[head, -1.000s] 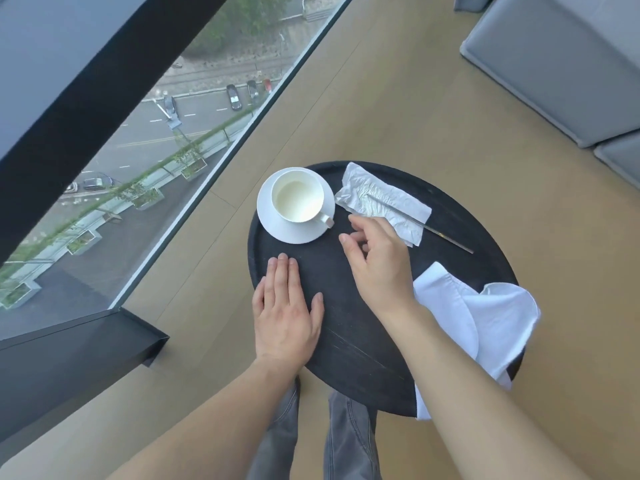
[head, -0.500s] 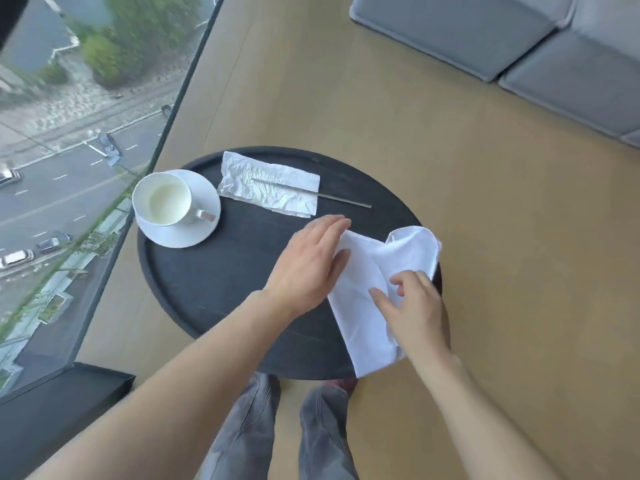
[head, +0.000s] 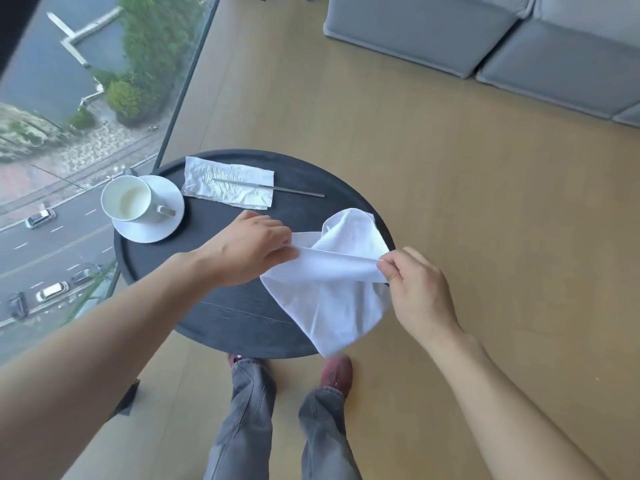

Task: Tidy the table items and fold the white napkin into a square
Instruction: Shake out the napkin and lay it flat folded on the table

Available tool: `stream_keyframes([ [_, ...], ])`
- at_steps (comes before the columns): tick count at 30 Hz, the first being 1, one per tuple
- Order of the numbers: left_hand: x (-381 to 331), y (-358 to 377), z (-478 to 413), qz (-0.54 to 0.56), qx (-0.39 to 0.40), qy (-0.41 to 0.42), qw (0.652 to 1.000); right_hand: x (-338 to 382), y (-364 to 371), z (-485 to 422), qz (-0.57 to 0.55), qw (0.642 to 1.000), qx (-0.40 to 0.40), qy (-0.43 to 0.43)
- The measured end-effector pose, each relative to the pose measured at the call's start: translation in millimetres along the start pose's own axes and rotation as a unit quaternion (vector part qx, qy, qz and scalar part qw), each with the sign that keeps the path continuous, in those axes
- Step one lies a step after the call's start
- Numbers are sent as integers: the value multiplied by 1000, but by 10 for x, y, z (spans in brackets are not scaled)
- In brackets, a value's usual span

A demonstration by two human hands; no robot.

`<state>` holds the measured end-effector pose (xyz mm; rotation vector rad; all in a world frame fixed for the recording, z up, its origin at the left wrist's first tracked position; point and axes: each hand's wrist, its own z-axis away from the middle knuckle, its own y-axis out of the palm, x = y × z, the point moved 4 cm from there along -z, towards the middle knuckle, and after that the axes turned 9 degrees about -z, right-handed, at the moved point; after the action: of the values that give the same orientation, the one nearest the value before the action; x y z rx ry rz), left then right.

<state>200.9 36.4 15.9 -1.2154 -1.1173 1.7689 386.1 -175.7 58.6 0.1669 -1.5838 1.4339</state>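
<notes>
The white napkin [head: 332, 289] is lifted off the right side of the round black table [head: 221, 317], stretched between both hands, its lower corner hanging past the table's near edge. My left hand [head: 252, 251] pinches the napkin's left edge. My right hand [head: 415, 285] pinches its right edge. At the table's far left stands a white cup [head: 130, 199] on a white saucer [head: 152, 226]. A crumpled paper tissue [head: 228, 185] lies at the far side with a thin metal stick [head: 298, 191] across it.
A floor-to-ceiling window [head: 69, 150] runs along the left of the table. Grey sofa cushions [head: 485, 39] sit at the far right on the wooden floor [head: 450, 202]. My legs and red shoes [head: 336, 372] are under the table's near edge.
Both hands moved from the table's middle to the napkin, took hold of its edges and lifted it off the table. The view shifted to the right.
</notes>
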Motion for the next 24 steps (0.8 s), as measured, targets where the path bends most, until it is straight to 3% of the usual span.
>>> stream_keyframes([
  [5, -327, -263, 442, 62, -25, -41, 997, 181, -754, -34, -72, 997, -3, -32],
  [12, -574, -551, 1169, 92, -95, -82, 988, 254, -1571, -197, -122, 992, -35, -6],
  [17, -622, -769, 1711, 146, -159, -185, 959, 350, -1726, -318, -115, 992, 42, -29],
  [21, -537, -960, 2029, 230, -223, -293, 901, 541, -1735, -486, -234, 972, 17, -22],
  [24, -466, -1185, 2098, 419, -343, -317, 779, 701, -1738, -697, -377, 926, 0, -17],
])
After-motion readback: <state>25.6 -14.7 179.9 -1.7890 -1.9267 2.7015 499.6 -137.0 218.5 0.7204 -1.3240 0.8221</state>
